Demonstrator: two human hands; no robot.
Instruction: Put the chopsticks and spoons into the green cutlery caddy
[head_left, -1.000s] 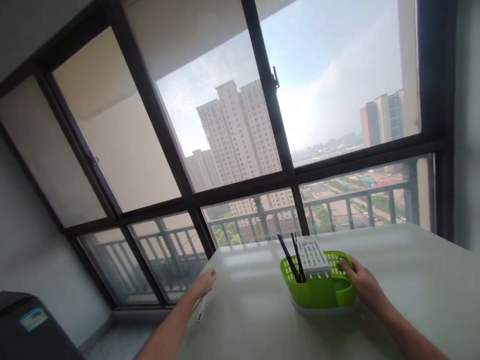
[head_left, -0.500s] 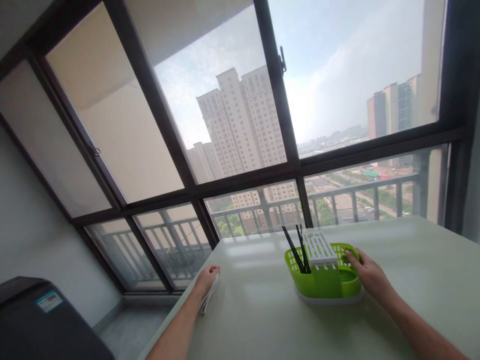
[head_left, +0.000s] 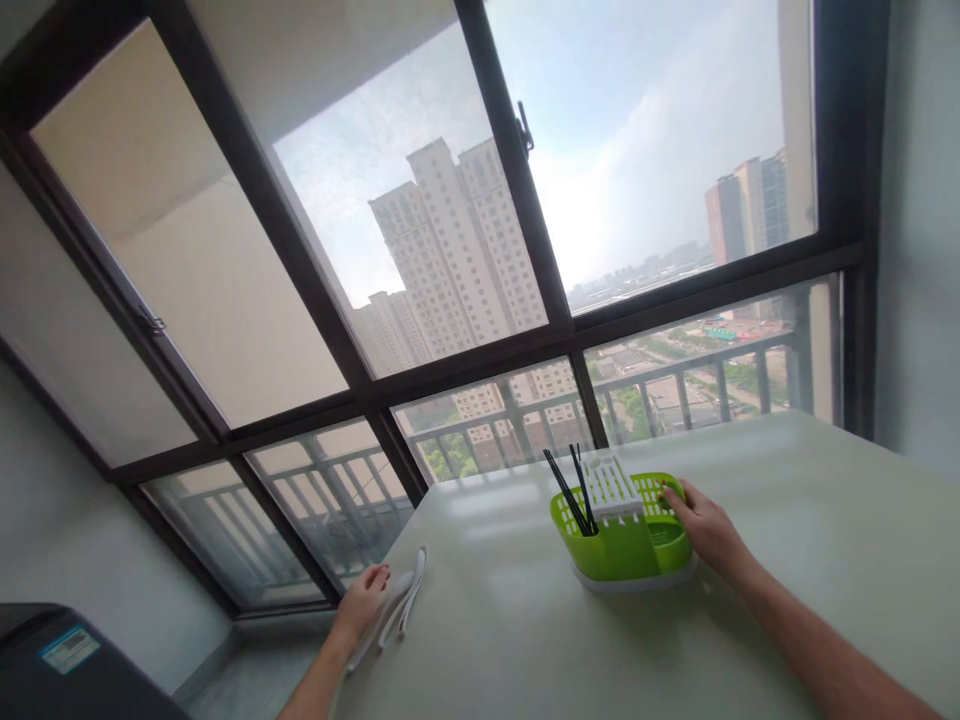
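Observation:
A green plastic cutlery basket (head_left: 626, 555) with a white slotted insert (head_left: 609, 487) stands on the pale table (head_left: 525, 640). Black chopsticks (head_left: 568, 490) stick up from its left compartment. My right hand (head_left: 701, 525) rests on the basket's right rim, fingers curled over the edge. My left hand (head_left: 361, 603) lies at the table's near left corner, fingers on white utensils (head_left: 401, 602) that lie flat on the table.
A large dark-framed window (head_left: 525, 350) runs behind the table, with a balcony railing and tall buildings outside. A dark box (head_left: 67, 665) sits at the lower left, below table level. A wall stands at the right.
My left hand has drawn back toward the near left edge, and the white utensils now lie exposed beside it. My right hand stays on the basket rim. The view shifted slightly.

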